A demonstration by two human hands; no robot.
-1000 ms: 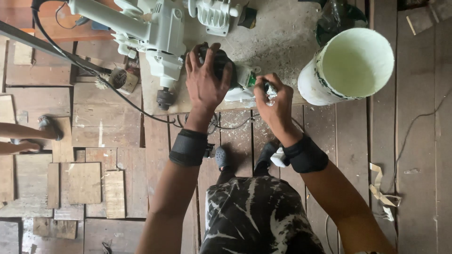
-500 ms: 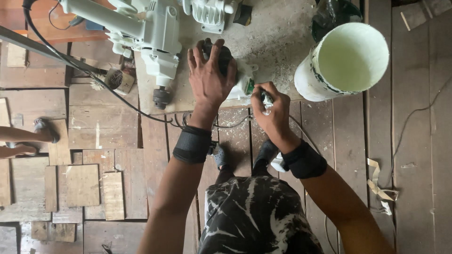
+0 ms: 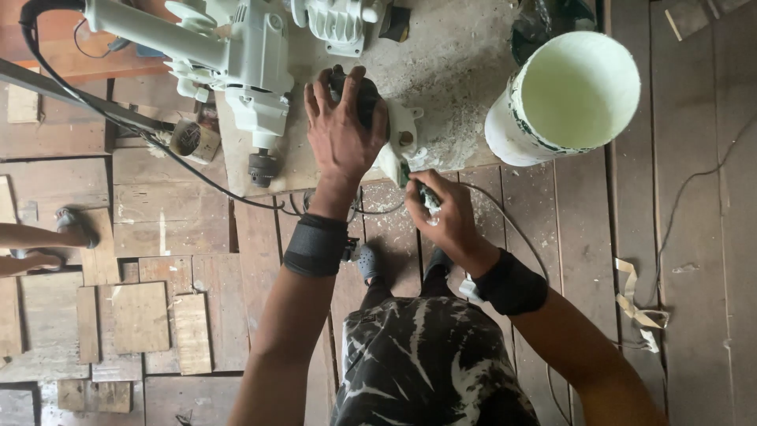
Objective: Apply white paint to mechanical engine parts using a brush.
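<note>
Hands at work on a dusty board (image 3: 465,87): the left hand (image 3: 341,134) lies spread over the dark top of a small white power tool (image 3: 398,142) at the board's near edge, fingers wrapped round it. The right hand (image 3: 445,217) is closed on a small dark tool (image 3: 428,196) just beside it. A white drill (image 3: 236,55) and white bucket (image 3: 568,95) flank them.

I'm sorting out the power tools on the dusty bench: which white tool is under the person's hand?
The small white tool with the black knob, gripped by the left hand. The bigger white drill lies untouched beside it; another white tool sits behind.
</note>
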